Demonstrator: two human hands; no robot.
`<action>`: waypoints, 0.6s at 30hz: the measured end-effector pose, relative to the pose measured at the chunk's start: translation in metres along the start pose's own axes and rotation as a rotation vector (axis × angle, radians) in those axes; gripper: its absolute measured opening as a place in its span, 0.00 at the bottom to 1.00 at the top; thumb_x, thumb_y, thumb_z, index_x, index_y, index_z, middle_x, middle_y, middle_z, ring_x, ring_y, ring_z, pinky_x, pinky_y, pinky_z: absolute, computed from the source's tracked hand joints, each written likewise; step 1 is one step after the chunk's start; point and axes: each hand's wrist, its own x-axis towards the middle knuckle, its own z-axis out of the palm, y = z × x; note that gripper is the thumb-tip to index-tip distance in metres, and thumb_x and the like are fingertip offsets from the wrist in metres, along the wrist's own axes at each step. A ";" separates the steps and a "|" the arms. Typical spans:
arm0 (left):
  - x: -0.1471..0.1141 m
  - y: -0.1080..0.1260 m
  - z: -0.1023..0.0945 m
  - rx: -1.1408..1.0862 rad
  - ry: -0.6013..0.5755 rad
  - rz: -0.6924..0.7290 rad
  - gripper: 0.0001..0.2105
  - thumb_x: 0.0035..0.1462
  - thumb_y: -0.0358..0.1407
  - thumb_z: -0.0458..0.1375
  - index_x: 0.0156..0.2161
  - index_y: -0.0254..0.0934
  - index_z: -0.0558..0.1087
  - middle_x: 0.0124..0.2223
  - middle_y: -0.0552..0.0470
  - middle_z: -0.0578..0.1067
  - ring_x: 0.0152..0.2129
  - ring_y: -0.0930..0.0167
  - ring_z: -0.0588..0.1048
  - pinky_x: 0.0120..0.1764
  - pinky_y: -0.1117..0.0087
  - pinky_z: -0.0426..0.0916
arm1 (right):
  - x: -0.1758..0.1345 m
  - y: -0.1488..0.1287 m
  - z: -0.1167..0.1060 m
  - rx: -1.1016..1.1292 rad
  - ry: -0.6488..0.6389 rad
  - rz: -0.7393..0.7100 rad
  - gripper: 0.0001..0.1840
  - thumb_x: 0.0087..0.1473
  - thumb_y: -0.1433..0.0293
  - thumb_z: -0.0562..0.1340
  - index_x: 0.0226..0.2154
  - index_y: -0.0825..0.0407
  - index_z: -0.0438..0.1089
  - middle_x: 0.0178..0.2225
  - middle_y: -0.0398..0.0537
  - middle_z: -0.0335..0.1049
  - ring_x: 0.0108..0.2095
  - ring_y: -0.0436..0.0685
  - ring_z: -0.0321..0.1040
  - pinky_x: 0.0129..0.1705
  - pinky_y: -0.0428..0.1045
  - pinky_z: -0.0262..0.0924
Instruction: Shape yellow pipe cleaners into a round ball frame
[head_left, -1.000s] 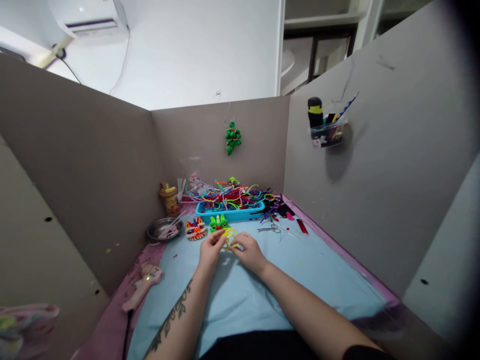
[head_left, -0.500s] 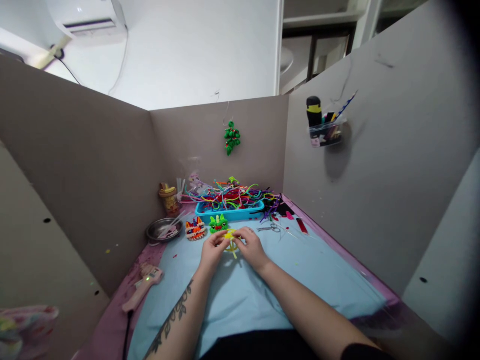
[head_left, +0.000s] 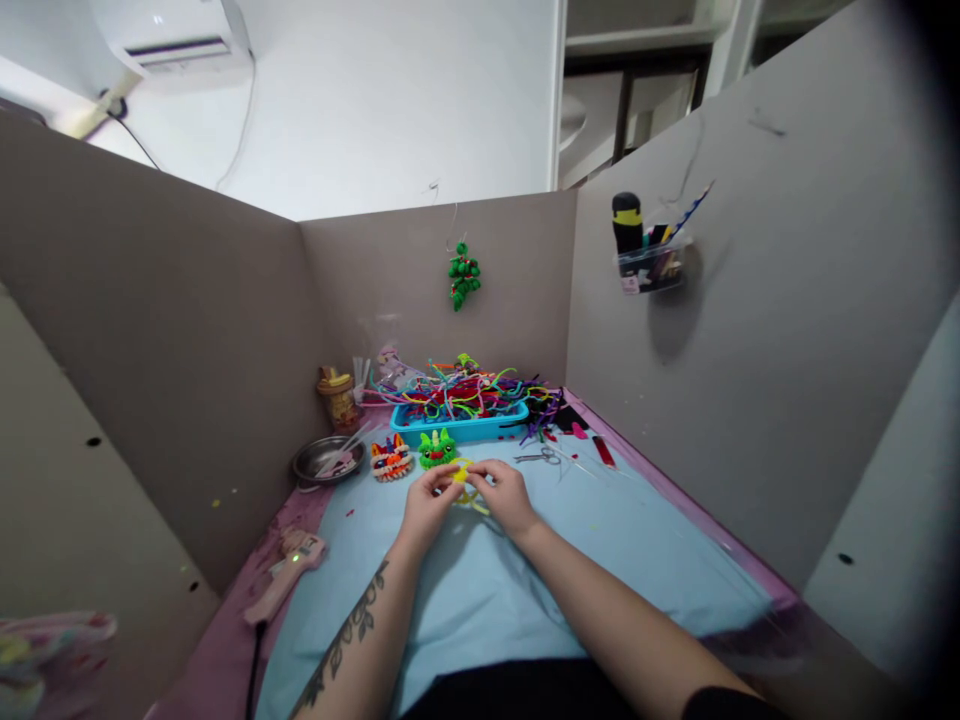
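Between my fingers is a yellow pipe cleaner piece (head_left: 462, 474), bent into loops, with a loose end trailing below. My left hand (head_left: 431, 502) pinches it from the left, and my right hand (head_left: 505, 495) grips it from the right, fingertips nearly meeting. Parts of the piece are hidden behind the fingers. Just beyond my left hand sits a green pipe cleaner animal head (head_left: 437, 449) with red and white details. Beside that lies an orange and cream animal head (head_left: 391, 458).
A blue tray (head_left: 459, 430) heaped with colourful pipe cleaners stands at the back. Scissors (head_left: 541, 456) lie to the right, near a red-handled tool (head_left: 604, 452). On the left are a metal bowl (head_left: 328, 460), a cup (head_left: 339, 402) and a pink glue gun (head_left: 289, 575) with a cord.
The yellow piece has turned slightly in my fingers; its loose end has swung to the right. My hands stay in nearly the same place.
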 end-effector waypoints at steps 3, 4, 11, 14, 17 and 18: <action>0.000 0.000 0.000 0.018 -0.002 0.007 0.18 0.41 0.37 0.63 0.40 0.32 0.73 0.26 0.52 0.75 0.22 0.74 0.71 0.28 0.74 0.64 | 0.001 0.002 0.002 0.049 -0.027 0.049 0.05 0.45 0.70 0.60 0.26 0.51 0.72 0.27 0.46 0.71 0.32 0.54 0.65 0.36 0.48 0.59; 0.000 0.000 0.000 0.024 -0.005 0.007 0.18 0.41 0.37 0.63 0.40 0.32 0.73 0.26 0.52 0.75 0.22 0.74 0.71 0.28 0.74 0.64 | 0.002 0.003 0.003 0.064 -0.035 0.063 0.05 0.45 0.71 0.59 0.25 0.51 0.72 0.28 0.46 0.70 0.32 0.54 0.65 0.35 0.48 0.59; -0.003 0.004 0.002 0.075 -0.025 0.008 0.17 0.41 0.37 0.63 0.39 0.31 0.73 0.26 0.52 0.74 0.22 0.74 0.70 0.28 0.74 0.64 | 0.003 0.010 0.005 0.108 -0.098 0.120 0.05 0.44 0.71 0.58 0.21 0.52 0.69 0.28 0.45 0.64 0.33 0.53 0.63 0.37 0.48 0.59; -0.003 0.005 0.002 0.078 -0.040 0.010 0.17 0.41 0.36 0.63 0.39 0.31 0.74 0.27 0.51 0.75 0.23 0.74 0.70 0.28 0.74 0.64 | 0.003 0.012 0.005 0.090 -0.108 0.098 0.06 0.44 0.71 0.58 0.19 0.52 0.68 0.27 0.45 0.64 0.33 0.53 0.63 0.39 0.49 0.58; -0.002 0.005 0.002 0.049 -0.008 0.001 0.17 0.41 0.37 0.63 0.39 0.31 0.73 0.26 0.51 0.75 0.23 0.74 0.71 0.28 0.75 0.64 | 0.005 0.011 0.003 0.085 -0.095 0.085 0.06 0.45 0.70 0.58 0.23 0.52 0.70 0.29 0.46 0.67 0.34 0.54 0.64 0.39 0.49 0.59; -0.001 0.005 0.002 0.029 0.018 -0.005 0.18 0.40 0.37 0.63 0.39 0.31 0.73 0.26 0.51 0.75 0.22 0.74 0.71 0.28 0.75 0.64 | 0.005 0.009 0.002 0.075 -0.075 0.090 0.06 0.46 0.69 0.58 0.26 0.52 0.71 0.31 0.47 0.68 0.35 0.54 0.65 0.39 0.49 0.59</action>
